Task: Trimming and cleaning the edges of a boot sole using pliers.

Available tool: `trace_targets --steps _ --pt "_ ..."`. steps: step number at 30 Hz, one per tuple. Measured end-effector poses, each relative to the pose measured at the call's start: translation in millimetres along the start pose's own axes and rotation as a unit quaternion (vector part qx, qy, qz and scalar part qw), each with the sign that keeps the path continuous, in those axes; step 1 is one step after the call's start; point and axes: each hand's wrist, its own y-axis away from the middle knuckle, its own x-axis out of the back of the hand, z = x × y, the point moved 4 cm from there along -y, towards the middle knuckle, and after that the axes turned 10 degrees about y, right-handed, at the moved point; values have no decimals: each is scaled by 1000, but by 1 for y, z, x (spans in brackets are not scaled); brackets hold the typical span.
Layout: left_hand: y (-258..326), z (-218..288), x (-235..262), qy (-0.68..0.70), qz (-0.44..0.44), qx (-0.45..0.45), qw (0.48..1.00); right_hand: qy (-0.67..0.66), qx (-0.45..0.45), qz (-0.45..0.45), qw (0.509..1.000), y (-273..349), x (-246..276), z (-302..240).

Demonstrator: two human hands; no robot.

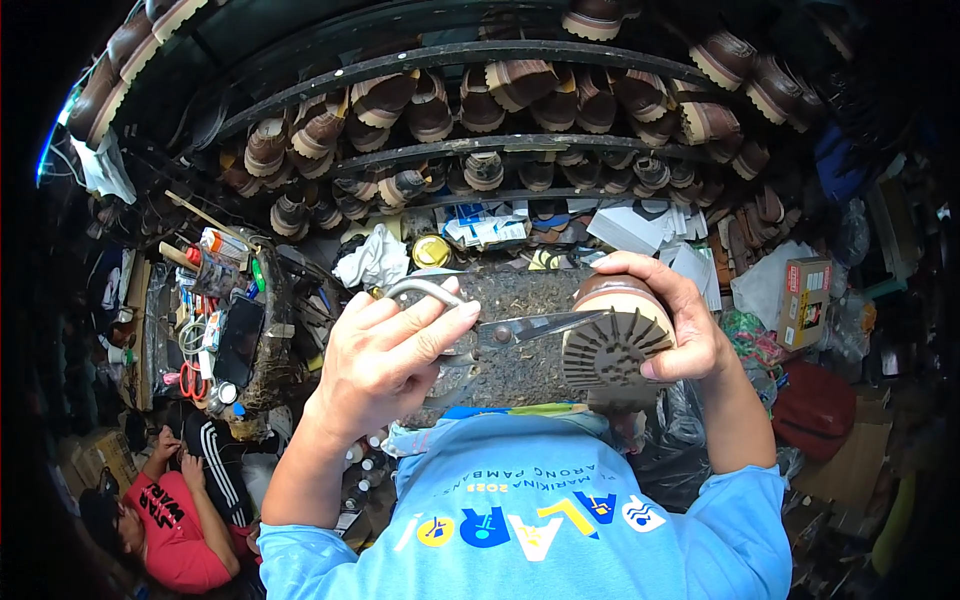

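Note:
My left hand [382,350] is closed round the looped grey handles of a pair of large scissors [505,334]. Their metal blades point right and reach the edge of a shoe's sole. That shoe [618,348] is gripped in my right hand [692,325], fingers over its far side and thumb on the near edge. Its dark ridged sole is turned up toward me, with a cream layer and a brown upper behind it. Beneath both hands lies a dark, rough, worn work surface [530,390]. Whether the blades have sole material between them cannot be made out.
Racks [520,150] full of brown shoes curve across the back. A yellow-lidded can [432,252] and white cloth [375,258] stand behind the work surface. At left, a cluttered tray holds red-handled scissors [193,380] and a phone [240,340]. A person in red [175,530] sits lower left.

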Motion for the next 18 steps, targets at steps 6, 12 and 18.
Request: trace_targets --steps 6,12,18 --pt "12 -7 3 71 36 51 996 57 10 25 998 2 0 -9" --pt "13 14 -4 10 33 53 998 240 85 133 958 4 -1 -17" --pt "12 20 -7 -50 46 42 997 335 127 181 916 5 -9 -27"
